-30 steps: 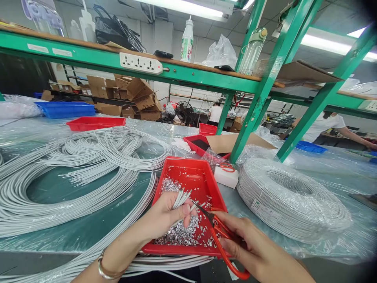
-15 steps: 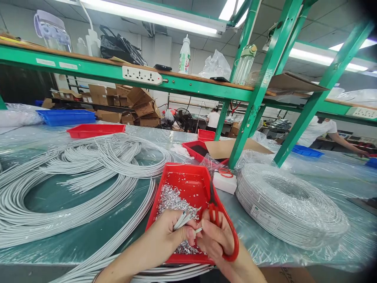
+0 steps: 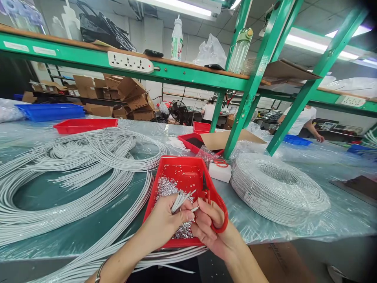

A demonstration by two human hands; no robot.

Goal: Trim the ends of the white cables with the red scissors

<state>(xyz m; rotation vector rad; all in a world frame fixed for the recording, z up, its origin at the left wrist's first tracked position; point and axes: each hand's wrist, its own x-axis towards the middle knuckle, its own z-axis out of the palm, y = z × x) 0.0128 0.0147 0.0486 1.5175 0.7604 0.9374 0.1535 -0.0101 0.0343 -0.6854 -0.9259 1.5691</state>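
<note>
"Cable ends (image 3: 180, 202) first: where do they sit?"

"In the left hand (image 3: 165, 216), above the near half of the red tray (image 3: 182, 169). Its fingers close around the bunch, and the tips fan out toward one o'clock."

"And the right hand (image 3: 219, 243)?"

"Its thumb and forefinger close in on a single tip (image 3: 194, 209) set apart from the bunch. Whether they truly pinch it, the view does not show. The red-handled scissors (image 3: 226, 216) hang in the same hand, blades pointing to twelve."

"What makes for good work here?"

"Probably a firm left grip just behind the tips, with one end standing clear of its neighbours. A short, straight pull would spare the others, and the blades are best aimed away from the left fingers."

"What lies farther out?"

"Silvery scraps (image 3: 166, 186) in the tray, at eleven o'clock from the hands; working low over it should catch any more. Beyond the rim, a white box (image 3: 219, 173) at one, with a second pair of scissors (image 3: 220, 162) on it. The wrapped coil (image 3: 279, 204) sits at two, the loose cable loops (image 3: 88, 212) at nine to eleven."
</note>
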